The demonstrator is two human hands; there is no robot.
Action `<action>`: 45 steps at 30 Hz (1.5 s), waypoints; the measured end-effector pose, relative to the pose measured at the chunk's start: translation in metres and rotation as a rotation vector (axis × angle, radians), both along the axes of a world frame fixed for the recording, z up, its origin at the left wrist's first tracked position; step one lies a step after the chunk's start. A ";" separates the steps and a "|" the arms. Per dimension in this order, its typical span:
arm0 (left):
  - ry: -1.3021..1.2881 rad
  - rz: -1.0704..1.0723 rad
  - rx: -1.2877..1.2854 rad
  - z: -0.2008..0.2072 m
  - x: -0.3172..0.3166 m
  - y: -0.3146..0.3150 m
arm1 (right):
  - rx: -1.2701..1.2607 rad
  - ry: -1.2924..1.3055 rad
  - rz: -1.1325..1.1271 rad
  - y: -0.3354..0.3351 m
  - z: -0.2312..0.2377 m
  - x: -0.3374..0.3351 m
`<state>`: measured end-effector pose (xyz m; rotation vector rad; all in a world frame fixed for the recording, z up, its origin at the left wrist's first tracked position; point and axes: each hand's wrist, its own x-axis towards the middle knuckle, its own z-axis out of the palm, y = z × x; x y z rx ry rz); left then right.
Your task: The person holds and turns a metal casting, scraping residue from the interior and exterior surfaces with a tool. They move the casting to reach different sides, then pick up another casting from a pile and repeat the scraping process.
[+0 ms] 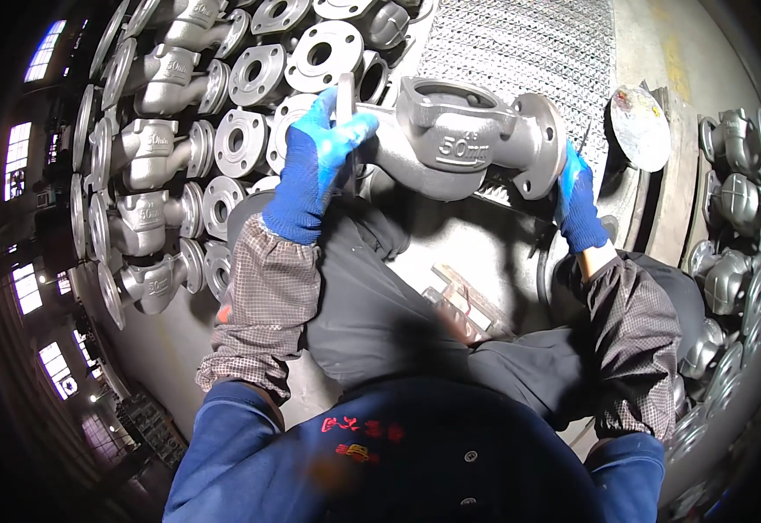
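A grey cast-metal valve body [450,144] with a round flange at each end and an oval opening on top is held up in front of me, over the near edge of a ribbed metal surface. My left hand [321,148], in a blue coated glove, grips its left flange with the thumb toward me. At the other end, my right hand [577,196], gloved the same way, is closed on the right flange; most of its fingers are hidden behind the metal. Raised lettering shows on the valve body's near side.
Rows of similar valve bodies [149,152] stand stacked on the left, close to my left arm. More castings [733,205] line the right side. A ribbed metal surface [520,52] lies ahead, with a pale round disc [639,128] at its right edge. Between my legs is a small wooden piece [468,296].
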<state>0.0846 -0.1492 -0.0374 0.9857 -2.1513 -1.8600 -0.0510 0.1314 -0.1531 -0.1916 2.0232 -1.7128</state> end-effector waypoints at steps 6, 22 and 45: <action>0.154 -0.142 -0.215 0.039 0.010 0.008 | 0.040 -0.288 0.090 -0.006 0.021 0.020; 0.087 -0.138 -0.064 0.042 -0.001 0.021 | -0.087 -0.573 -0.167 0.010 -0.001 0.021; 0.288 -0.575 -0.759 0.033 -0.016 0.039 | -0.097 -0.502 -0.214 0.019 0.004 0.028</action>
